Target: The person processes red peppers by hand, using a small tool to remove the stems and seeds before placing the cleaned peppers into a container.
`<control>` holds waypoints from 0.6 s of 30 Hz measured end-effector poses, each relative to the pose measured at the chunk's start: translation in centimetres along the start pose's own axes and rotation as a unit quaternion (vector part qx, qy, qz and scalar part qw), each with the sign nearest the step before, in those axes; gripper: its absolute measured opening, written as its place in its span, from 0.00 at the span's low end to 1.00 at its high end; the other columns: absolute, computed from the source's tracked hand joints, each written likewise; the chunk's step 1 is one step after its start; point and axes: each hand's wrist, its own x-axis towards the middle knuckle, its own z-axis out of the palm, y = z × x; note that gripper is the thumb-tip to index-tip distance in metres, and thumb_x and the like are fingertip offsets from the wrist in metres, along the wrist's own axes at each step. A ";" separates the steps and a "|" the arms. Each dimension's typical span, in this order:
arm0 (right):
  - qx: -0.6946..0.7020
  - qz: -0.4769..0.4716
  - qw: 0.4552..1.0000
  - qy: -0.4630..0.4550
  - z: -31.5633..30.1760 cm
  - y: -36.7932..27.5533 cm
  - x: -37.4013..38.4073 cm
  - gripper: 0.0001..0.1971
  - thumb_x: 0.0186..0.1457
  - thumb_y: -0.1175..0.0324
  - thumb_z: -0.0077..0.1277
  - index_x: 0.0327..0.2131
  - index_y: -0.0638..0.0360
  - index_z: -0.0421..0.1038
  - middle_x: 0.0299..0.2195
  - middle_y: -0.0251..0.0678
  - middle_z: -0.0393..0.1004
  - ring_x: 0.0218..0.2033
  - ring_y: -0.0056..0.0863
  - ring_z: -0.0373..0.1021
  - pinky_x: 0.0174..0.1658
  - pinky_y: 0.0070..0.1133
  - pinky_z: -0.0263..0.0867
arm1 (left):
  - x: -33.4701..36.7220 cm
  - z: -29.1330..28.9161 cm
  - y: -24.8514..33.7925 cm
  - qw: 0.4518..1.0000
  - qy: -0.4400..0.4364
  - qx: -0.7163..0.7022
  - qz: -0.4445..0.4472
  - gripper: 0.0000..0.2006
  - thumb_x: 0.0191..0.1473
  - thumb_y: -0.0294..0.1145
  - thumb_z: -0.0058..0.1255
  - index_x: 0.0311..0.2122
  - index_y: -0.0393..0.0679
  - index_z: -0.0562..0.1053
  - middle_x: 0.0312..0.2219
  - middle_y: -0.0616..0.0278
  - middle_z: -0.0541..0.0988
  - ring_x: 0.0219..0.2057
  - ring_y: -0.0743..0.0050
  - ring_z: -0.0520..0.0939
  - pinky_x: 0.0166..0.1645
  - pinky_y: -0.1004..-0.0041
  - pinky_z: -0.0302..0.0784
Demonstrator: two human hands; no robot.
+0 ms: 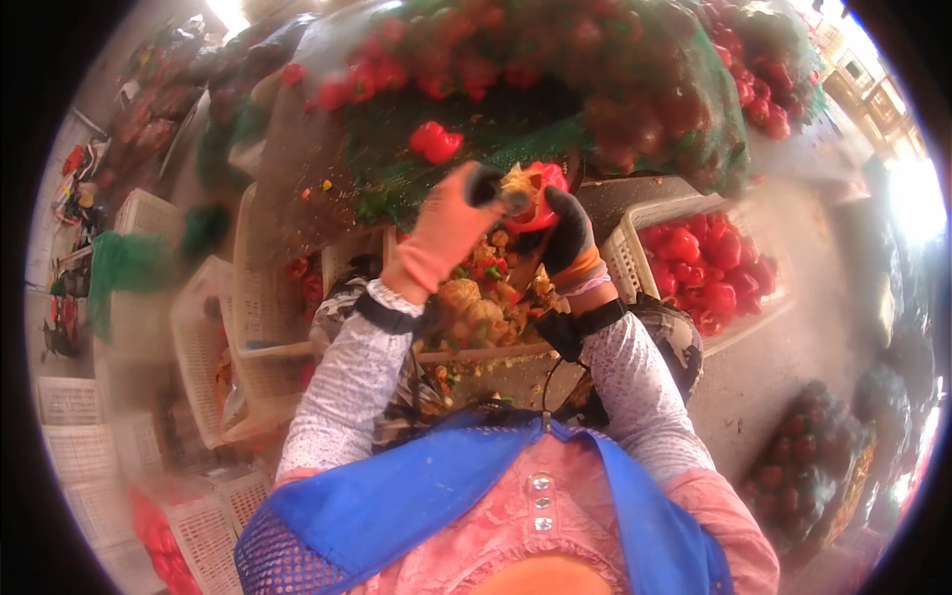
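Note:
In front of me, both gloved hands meet over a container of scraps. My right hand [571, 236], in a dark and orange glove, is closed around a red bell pepper [546, 188]. My left hand [446, 213], in an orange glove with dark fingertips, has its fingers bent in at the pepper's left side. A pale yellow seed core [517, 181] shows between its fingertips and the pepper; blur hides the exact grip. Below, pale pepper cores [476, 307] with green and red bits fill the container. Another red bell pepper [436, 143] lies just beyond my left hand.
Green mesh sacks of red peppers [654, 109] stand at the far side. A white crate [623, 260] of red peppers sits at right. White plastic crates [260, 288] stand at left, with a green cloth [119, 268] beyond. Dark mesh sacks [808, 456] lie at lower right.

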 end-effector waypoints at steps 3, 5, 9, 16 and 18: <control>-0.198 -0.112 0.970 0.081 1.3 -0.1 -0.5 0.20 0.48 0.66 0.58 0.46 0.58 0.71 0.35 0.36 0.76 0.33 0.26 0.73 0.35 0.23 0.70 | -0.9 1.9 1.3 0.970 0.030 0.231 0.071 0.19 0.45 0.35 0.62 0.41 0.40 0.71 0.37 0.46 0.78 0.39 0.43 0.80 0.44 0.60 0.76; -0.261 -0.082 0.956 0.107 4.8 -2.2 -1.9 0.20 0.46 0.66 0.62 0.44 0.60 0.73 0.35 0.35 0.77 0.33 0.19 0.72 0.38 0.21 0.70 | -1.0 1.7 1.0 0.933 0.007 0.354 0.067 0.20 0.45 0.35 0.61 0.41 0.38 0.70 0.36 0.46 0.79 0.39 0.44 0.80 0.44 0.58 0.76; -0.301 -0.128 0.942 0.068 2.3 0.1 -1.3 0.19 0.47 0.70 0.61 0.45 0.63 0.72 0.35 0.33 0.78 0.36 0.22 0.74 0.40 0.21 0.71 | -1.0 1.9 0.2 0.907 -0.105 0.407 0.038 0.20 0.46 0.37 0.59 0.41 0.36 0.69 0.35 0.43 0.78 0.40 0.45 0.80 0.44 0.58 0.76; 0.053 0.094 0.994 0.029 1.8 -0.1 -3.0 0.20 0.50 0.65 0.56 0.45 0.65 0.70 0.35 0.35 0.75 0.33 0.28 0.73 0.35 0.22 0.70 | -3.5 0.9 -2.8 0.997 -0.052 0.060 -0.010 0.17 0.53 0.40 0.56 0.41 0.37 0.72 0.37 0.53 0.80 0.37 0.56 0.81 0.41 0.63 0.76; 0.105 0.090 0.990 0.006 2.7 0.1 -2.8 0.22 0.49 0.58 0.57 0.44 0.63 0.70 0.33 0.35 0.76 0.27 0.27 0.73 0.26 0.19 0.67 | -4.3 1.1 -2.7 0.999 0.003 -0.031 0.012 0.18 0.59 0.45 0.53 0.40 0.37 0.73 0.32 0.60 0.81 0.36 0.68 0.81 0.39 0.68 0.75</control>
